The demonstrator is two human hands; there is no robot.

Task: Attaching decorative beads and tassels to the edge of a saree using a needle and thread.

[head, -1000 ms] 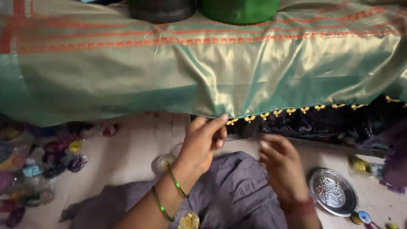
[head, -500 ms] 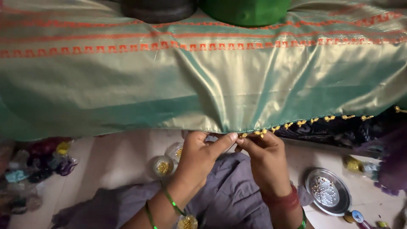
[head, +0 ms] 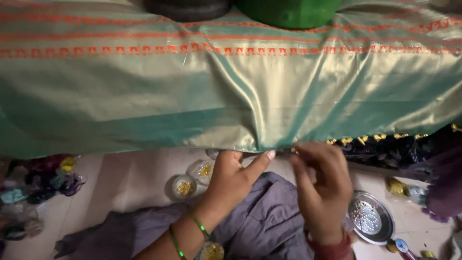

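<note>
A shiny green and gold cloth (head: 202, 91) with orange woven bands hangs over a raised surface. Along its lower hem runs a row of small gold tassels (head: 365, 139). My left hand (head: 233, 180) pinches the hem from below, thumb stretched to the right; green bangles sit on its wrist. My right hand (head: 322, 185), slightly blurred, holds its fingertips against the same hem just right of the left thumb. Whether it holds a needle or a bead I cannot tell. Beneath both hands lies grey-purple cloth (head: 260, 226) over my lap.
Two small clear cups of gold beads (head: 184, 187) stand on the pale floor left of my left hand. A round steel dish (head: 370, 217) lies at the right. Coloured thread bundles (head: 43, 178) lie at the far left. A green vessel (head: 288, 9) and a dark one rest on the cloth.
My right hand rose from my lap to the hem and met the left hand. The view shifted, so the cloth fills more of the picture.
</note>
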